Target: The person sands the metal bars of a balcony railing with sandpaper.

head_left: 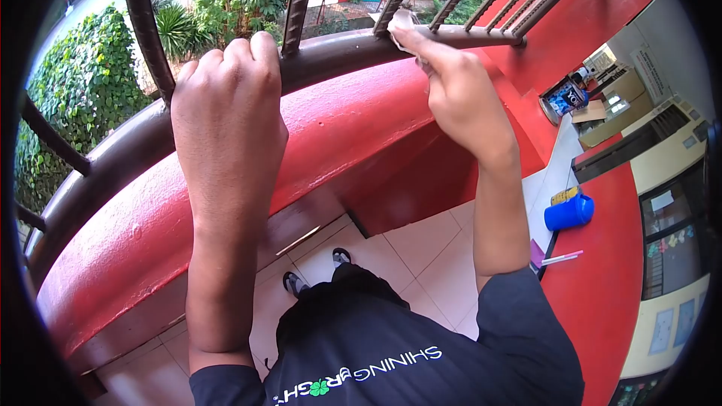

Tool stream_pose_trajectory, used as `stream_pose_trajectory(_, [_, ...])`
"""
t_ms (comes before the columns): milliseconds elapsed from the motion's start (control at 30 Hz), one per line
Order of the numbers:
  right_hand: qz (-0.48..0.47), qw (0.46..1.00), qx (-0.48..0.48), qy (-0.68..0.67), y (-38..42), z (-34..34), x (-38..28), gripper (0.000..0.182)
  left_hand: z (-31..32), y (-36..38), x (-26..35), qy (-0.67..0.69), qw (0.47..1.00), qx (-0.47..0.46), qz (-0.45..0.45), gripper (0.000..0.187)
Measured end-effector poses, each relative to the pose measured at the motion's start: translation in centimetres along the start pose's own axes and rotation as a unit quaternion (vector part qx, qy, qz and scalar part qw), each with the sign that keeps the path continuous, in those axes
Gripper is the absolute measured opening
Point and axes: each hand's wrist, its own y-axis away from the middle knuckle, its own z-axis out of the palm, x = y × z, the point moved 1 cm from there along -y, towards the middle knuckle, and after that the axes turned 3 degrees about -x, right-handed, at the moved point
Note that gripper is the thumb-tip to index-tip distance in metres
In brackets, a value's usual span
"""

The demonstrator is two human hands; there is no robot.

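A thick red wall (331, 143) sweeps from the lower left of the frame up to the upper right, and along its top runs a dark brown rail (331, 56) with twisted bars (299, 0) rising from it. Green bushes fill the upper left beyond the bars. At the right edge a red counter (602, 286) carries a blue jug (569, 212) and a pen (562, 259), well apart from the hands.

The left hand (229, 98), left of centre, is clamped over the rail, fingers curled round its far side. The right hand (459, 86), right of centre near the top, has its fingers pressed together on a small pale cloth (402, 24), which lies against the rail just where a bar meets it.

To wipe well here, the bracing grip looks worth keeping firm, while the cloth is best pushed flat into the joint between bar and rail, working round the bar's twisted ridges, where dirt likely gathers, rather than skimming only the rail's top.
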Motion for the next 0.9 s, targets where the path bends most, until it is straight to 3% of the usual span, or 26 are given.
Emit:
stream_pose_trajectory(33, [-0.054,0.998,0.017,0.011,-0.9,-0.1,1.1,0.041,0.0,0.0,0.0,-0.004,1.000,0.000,0.005,0.009])
stream_pose_trajectory(133, [0.007,1.000,0.009,-0.019,-1.6,-0.1,1.3,0.042,-0.2,0.1,0.1,-0.001,1.000,-0.008,0.019,0.010])
stream_pose_trajectory(233, [-0.004,0.999,-0.028,-0.037,2.6,-2.5,-0.1,0.041,-0.4,-0.1,0.1,0.019,0.999,-0.031,0.001,0.014])
stream_pose_trajectory(267, [0.092,0.994,-0.026,-0.046,3.7,-3.9,-0.7,0.039,-0.3,-0.1,0.3,0.010,0.999,-0.031,-0.005,0.014])
stream_pose_trajectory(300, [0.101,0.994,-0.019,-0.039,3.7,-4.4,0.2,0.039,-0.3,-0.1,0.4,0.002,0.999,-0.033,-0.009,0.014])
stream_pose_trajectory(367, [0.093,0.978,0.188,-0.001,2.5,-5.7,3.7,0.036,-0.4,-0.2,0.8,-0.007,0.999,-0.041,-0.018,0.019])
stream_pose_trajectory(467, [0.058,0.980,0.189,-0.021,-2.1,-5.4,8.5,0.031,-0.7,-0.2,1.3,-0.016,0.998,-0.057,-0.038,0.025])
stream_pose_trajectory(500, [0.072,0.984,0.165,-0.017,-3.4,-4.9,9.4,0.030,-0.5,-0.2,1.2,-0.025,0.997,-0.065,-0.036,0.028])
stream_pose_trajectory(533, [0.065,0.974,0.125,-0.176,-4.9,-4.2,10.8,0.030,-0.3,-0.3,1.3,-0.030,0.996,-0.069,-0.038,0.030])
stream_pose_trajectory(567, [0.055,0.939,0.081,-0.330,-6.3,-3.5,12.0,0.030,-0.2,-0.3,1.3,-0.035,0.996,-0.074,-0.042,0.032])
stream_pose_trajectory(633, [0.138,0.873,0.007,-0.467,-8.9,-3.4,12.5,0.029,-0.3,-0.3,1.3,-0.030,0.995,-0.076,-0.048,0.036])
stream_pose_trajectory(667, [0.193,0.854,-0.074,-0.477,-10.2,-3.8,12.6,0.029,-0.1,-0.1,1.3,-0.027,0.995,-0.084,-0.054,0.039])
stream_pose_trajectory(767, [0.173,0.837,-0.340,-0.392,-14.5,-3.2,13.5,0.041,0.8,0.4,0.5,-0.047,0.996,-0.067,-0.047,0.051])
stream_pose_trajectory(867, [0.108,0.728,-0.598,-0.318,-17.1,-3.1,12.7,0.039,1.0,0.2,0.6,-0.051,0.993,-0.085,-0.068,0.053])
stream_pose_trajectory(900, [0.118,0.687,-0.641,-0.321,-18.1,-1.2,12.8,0.037,0.7,0.4,0.7,-0.046,0.992,-0.092,-0.077,0.052])
